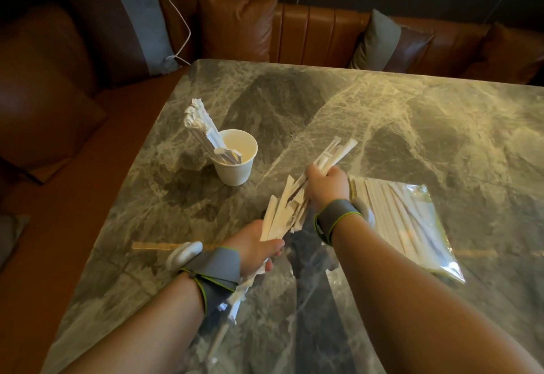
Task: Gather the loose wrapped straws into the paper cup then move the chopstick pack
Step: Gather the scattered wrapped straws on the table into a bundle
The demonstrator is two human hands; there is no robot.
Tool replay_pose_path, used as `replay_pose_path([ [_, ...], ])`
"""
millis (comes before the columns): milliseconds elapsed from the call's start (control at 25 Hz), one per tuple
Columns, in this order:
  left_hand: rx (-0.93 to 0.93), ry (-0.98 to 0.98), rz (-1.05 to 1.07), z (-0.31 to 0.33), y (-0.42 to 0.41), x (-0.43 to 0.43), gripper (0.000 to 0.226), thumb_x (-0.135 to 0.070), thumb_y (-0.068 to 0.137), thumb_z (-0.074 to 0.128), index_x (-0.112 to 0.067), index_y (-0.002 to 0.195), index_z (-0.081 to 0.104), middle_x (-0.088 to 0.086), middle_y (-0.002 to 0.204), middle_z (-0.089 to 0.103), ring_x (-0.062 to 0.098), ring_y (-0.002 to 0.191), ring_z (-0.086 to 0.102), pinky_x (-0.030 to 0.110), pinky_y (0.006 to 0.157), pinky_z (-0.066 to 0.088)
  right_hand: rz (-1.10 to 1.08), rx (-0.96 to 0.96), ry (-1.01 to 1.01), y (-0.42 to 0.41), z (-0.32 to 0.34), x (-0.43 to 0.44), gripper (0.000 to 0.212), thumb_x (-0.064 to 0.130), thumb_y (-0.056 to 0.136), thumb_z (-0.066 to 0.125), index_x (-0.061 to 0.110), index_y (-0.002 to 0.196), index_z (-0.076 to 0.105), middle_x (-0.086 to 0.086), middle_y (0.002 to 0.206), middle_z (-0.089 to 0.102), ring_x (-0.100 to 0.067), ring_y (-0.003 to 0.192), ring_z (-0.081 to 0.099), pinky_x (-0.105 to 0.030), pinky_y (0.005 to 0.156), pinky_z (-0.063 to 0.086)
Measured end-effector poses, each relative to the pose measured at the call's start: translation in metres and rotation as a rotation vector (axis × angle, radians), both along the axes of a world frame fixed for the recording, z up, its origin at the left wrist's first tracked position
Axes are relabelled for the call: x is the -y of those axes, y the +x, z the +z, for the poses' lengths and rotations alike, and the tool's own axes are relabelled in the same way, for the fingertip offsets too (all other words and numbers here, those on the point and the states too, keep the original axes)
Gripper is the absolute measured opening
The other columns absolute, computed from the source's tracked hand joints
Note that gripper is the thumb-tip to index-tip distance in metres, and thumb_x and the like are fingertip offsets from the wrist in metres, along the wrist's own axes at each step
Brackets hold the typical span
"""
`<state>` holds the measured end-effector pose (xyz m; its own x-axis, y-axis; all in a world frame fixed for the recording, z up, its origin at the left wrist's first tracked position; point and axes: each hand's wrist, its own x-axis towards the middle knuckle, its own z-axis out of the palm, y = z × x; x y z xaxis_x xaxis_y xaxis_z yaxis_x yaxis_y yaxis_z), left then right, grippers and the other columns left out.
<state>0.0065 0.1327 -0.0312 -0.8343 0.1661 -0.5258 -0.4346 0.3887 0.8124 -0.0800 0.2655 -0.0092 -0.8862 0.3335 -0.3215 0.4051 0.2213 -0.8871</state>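
A white paper cup (235, 167) stands on the marble table, with several wrapped straws (200, 129) leaning out of it to the upper left. My left hand (256, 248) grips a bundle of wrapped straws (279, 214) near their lower ends, some sticking out below my wrist. My right hand (326, 182) holds another bunch of wrapped straws (335, 153) pointing up and right, just above the left bundle. The clear chopstick pack (412, 220) lies flat to the right, partly hidden under my right wrist.
The grey marble table (382, 108) has a brass inlay strip (150, 245) near my left wrist. A brown leather bench with cushions (235, 26) wraps the far and left sides. A white cable (179, 20) hangs by the left cushion.
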Motion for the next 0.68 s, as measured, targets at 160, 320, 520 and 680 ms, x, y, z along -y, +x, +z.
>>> replay_pose_path([
  [160,0.044,0.17,0.091,0.001,-0.005,-0.002,0.005,-0.015,0.092,0.051,-0.01,0.092,0.05,0.011,0.071,0.05,0.016,0.047,0.045,0.023,0.043,0.039,-0.033,-0.118,0.001,-0.002,0.018,-0.023,0.014,0.024,0.088,0.045,0.011,0.084,0.048,-0.006,0.072,0.053,-0.025,0.069,0.053,-0.033,0.064,0.043],
  [320,0.095,0.265,0.135,0.007,-0.01,-0.004,0.012,-0.016,0.094,0.047,-0.005,0.099,0.049,0.007,0.069,0.044,0.009,0.042,0.043,0.023,0.044,0.037,-0.137,-0.268,0.002,-0.003,0.039,-0.041,0.013,0.024,0.087,0.044,0.012,0.084,0.049,-0.002,0.074,0.052,-0.024,0.075,0.053,-0.039,0.073,0.045],
  [520,0.155,0.357,0.324,0.006,-0.021,-0.011,0.013,-0.018,0.093,0.048,-0.005,0.095,0.052,0.003,0.069,0.042,0.005,0.032,0.041,0.017,0.035,0.036,-0.146,-0.313,-0.015,-0.006,0.06,-0.066,0.015,0.021,0.088,0.043,0.014,0.074,0.046,0.001,0.065,0.045,-0.014,0.059,0.044,-0.032,0.064,0.037],
  [680,0.179,0.499,0.434,0.011,-0.031,-0.027,0.025,-0.027,0.094,0.047,-0.012,0.075,0.047,0.003,0.065,0.041,0.008,0.034,0.039,0.016,0.035,0.035,0.118,-0.189,0.052,-0.005,0.045,-0.059,0.014,0.021,0.088,0.046,0.011,0.08,0.053,-0.005,0.071,0.054,-0.024,0.065,0.054,-0.038,0.062,0.046],
])
